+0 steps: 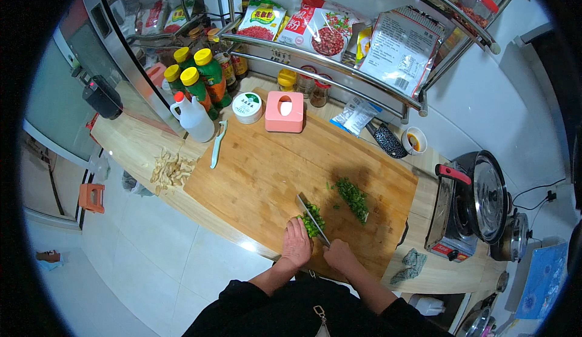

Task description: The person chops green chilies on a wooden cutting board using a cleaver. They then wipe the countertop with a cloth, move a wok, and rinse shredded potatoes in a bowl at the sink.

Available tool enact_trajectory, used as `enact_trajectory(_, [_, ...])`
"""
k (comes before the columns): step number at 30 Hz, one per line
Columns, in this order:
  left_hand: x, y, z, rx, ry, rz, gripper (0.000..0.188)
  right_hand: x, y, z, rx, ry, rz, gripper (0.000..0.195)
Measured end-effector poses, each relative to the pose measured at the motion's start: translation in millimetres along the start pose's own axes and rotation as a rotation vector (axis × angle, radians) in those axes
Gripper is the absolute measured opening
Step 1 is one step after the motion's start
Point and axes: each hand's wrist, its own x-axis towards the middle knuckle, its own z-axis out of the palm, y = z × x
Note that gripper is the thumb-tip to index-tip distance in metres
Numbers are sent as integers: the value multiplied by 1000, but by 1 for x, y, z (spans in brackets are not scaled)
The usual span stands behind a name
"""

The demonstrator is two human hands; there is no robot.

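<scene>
My right hand is closed around the handle of a kitchen knife, whose blade slants up and left across the near part of a wooden cutting board. Chopped green vegetable lies on both sides of the blade. At its left edge, my left hand presses down with the fingers together against the green pieces. Farther right on the board sits a separate pile of finely chopped greens, with a few stray bits beside it. A light blue peeler rests at the board's left edge.
Pale peelings lie left of the board. Along its back stand a white jug, a round white tub and a pink tissue box. To the right are a portable gas stove, a lidded pan and a cloth.
</scene>
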Motion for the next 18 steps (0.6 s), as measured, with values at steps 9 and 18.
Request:
enact_trajectory(9, [1,-3,12,-27,30,20,60,7,-6,24,5,131,-25,38])
enact_trajectory(18, [16,-2,-8,-154,-7,5,79,6,23,6,126,157,-138,37])
